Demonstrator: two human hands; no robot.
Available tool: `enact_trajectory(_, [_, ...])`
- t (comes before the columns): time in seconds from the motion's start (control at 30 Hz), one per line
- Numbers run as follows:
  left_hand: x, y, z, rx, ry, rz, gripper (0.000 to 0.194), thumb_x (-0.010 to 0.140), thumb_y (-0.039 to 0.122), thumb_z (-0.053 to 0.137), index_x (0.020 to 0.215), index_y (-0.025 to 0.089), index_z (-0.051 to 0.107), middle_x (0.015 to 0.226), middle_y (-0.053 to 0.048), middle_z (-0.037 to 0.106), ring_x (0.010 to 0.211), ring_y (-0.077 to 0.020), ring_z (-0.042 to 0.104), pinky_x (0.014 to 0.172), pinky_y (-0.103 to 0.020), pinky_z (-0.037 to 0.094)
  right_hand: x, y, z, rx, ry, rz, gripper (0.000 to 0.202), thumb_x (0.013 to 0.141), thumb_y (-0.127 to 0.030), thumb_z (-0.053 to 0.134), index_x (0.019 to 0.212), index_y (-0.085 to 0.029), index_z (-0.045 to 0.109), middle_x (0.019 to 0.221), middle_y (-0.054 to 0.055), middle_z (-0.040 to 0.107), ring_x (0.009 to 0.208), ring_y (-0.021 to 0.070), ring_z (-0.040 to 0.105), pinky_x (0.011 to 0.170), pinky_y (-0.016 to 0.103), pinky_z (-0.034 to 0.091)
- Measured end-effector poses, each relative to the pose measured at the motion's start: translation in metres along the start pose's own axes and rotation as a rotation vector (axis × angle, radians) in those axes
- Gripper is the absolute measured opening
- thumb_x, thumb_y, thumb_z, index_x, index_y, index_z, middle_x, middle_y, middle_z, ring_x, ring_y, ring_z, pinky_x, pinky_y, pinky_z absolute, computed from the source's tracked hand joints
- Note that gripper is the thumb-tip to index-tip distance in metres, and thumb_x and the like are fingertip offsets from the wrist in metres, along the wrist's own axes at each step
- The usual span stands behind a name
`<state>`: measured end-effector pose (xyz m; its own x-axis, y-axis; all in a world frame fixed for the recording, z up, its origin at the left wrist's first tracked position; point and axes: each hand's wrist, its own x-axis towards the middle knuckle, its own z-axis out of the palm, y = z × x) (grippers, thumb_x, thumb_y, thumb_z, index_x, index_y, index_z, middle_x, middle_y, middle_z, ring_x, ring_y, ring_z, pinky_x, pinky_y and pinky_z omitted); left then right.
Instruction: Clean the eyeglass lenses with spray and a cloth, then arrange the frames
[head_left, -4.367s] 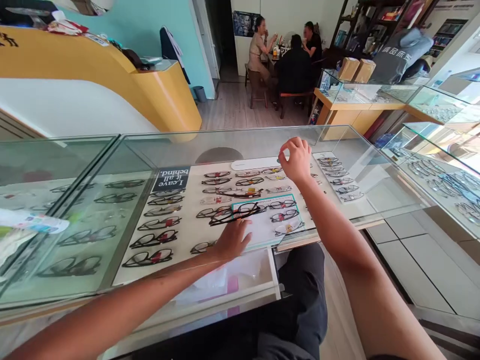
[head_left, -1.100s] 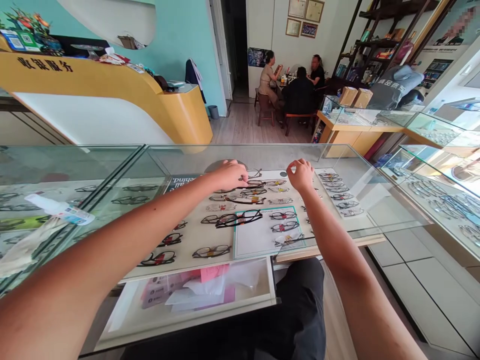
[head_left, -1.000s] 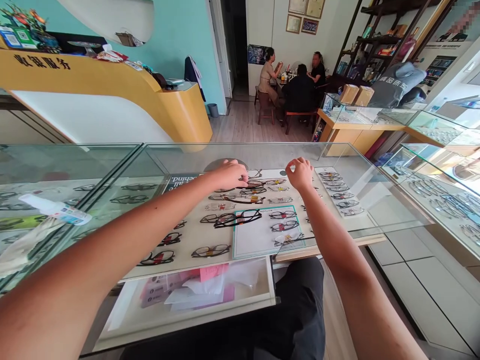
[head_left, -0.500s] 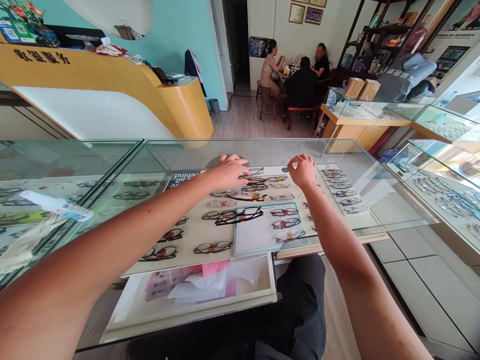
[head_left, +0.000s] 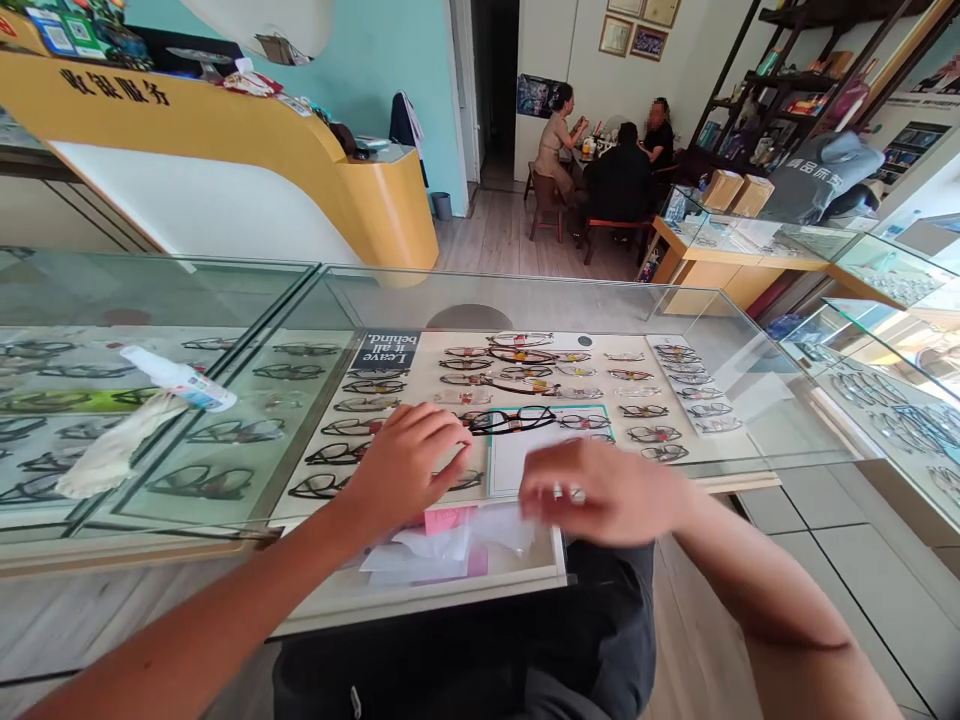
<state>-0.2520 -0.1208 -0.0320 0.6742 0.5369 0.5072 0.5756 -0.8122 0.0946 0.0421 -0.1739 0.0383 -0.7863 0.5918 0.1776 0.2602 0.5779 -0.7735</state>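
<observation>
My left hand (head_left: 412, 455) is over the near part of the glass display case, its fingers loosely spread and nothing visible in them. Just beyond its fingertips lies a pair of black-framed eyeglasses (head_left: 514, 421), above a white card with a teal border (head_left: 510, 470). My right hand (head_left: 600, 490) hovers near the case's front edge, above the pulled-out drawer's right end. Motion smears its fingers, so whether they hold anything is unclear. Farther back are more dark eyeglasses (head_left: 521, 356). Rows of frames with small labels fill the white display board (head_left: 420, 400).
The open drawer (head_left: 517, 580) holds plastic bags and pink papers. To the left, a white spray bottle (head_left: 178, 378) and a pale cloth (head_left: 120, 450) lie on the glass. Beyond the case stands a yellow counter (head_left: 386, 210); several people sit at a table (head_left: 592, 150) in the back.
Both hands have drawn back toward me from the far part of the case. The right hand has moved down over the drawer, and its earlier thumb-and-finger pinch is no longer visible. The view has shifted slightly.
</observation>
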Motion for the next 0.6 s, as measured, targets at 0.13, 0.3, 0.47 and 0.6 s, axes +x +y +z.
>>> enact_trajectory(0.13, [-0.017, 0.007, 0.003, -0.190, 0.043, -0.013, 0.016, 0.106, 0.018, 0.059, 0.093, 0.023, 0.064, 0.087, 0.000, 0.074, 0.084, -0.0185, 0.065, 0.086, -0.036, 0.047, -0.001, 0.012, 0.084, 0.123, -0.227, 0.129, 0.027, 0.112, -0.020, 0.052, 0.124, -0.017, 0.075, 0.121, 0.012, 0.077, 0.110, 0.0198, 0.073, 0.101, 0.032, 0.058])
enact_trajectory(0.3, [-0.016, 0.029, 0.003, -0.228, 0.047, 0.007, 0.018, 0.106, 0.018, 0.056, 0.091, 0.023, 0.066, 0.085, 0.000, 0.075, 0.082, -0.0188, 0.065, 0.084, -0.037, 0.048, 0.021, 0.095, 0.150, -0.201, -0.052, 0.392, 0.035, 0.100, -0.010, 0.060, 0.132, -0.017, 0.072, 0.140, 0.016, 0.074, 0.134, 0.0295, 0.065, 0.120, 0.048, 0.052])
enact_trajectory(0.47, [-0.018, -0.001, 0.003, -0.243, 0.032, -0.243, 0.016, 0.107, 0.024, 0.055, 0.100, 0.024, 0.069, 0.101, -0.004, 0.079, 0.098, -0.0231, 0.072, 0.095, -0.040, 0.055, 0.071, 0.155, 0.164, -0.456, 0.179, 0.595, 0.044, 0.101, -0.012, 0.058, 0.144, -0.012, 0.066, 0.156, 0.022, 0.062, 0.143, 0.0352, 0.056, 0.121, 0.053, 0.050])
enact_trajectory(0.6, [-0.022, -0.031, 0.018, -0.093, -0.104, -0.494, 0.031, 0.105, 0.031, 0.061, 0.132, 0.020, 0.071, 0.140, -0.014, 0.075, 0.132, -0.0359, 0.069, 0.115, -0.055, 0.053, 0.106, 0.176, 0.175, -0.518, 0.265, 0.629, 0.050, 0.103, -0.015, 0.053, 0.152, -0.012, 0.061, 0.161, 0.023, 0.057, 0.146, 0.0373, 0.052, 0.123, 0.056, 0.043])
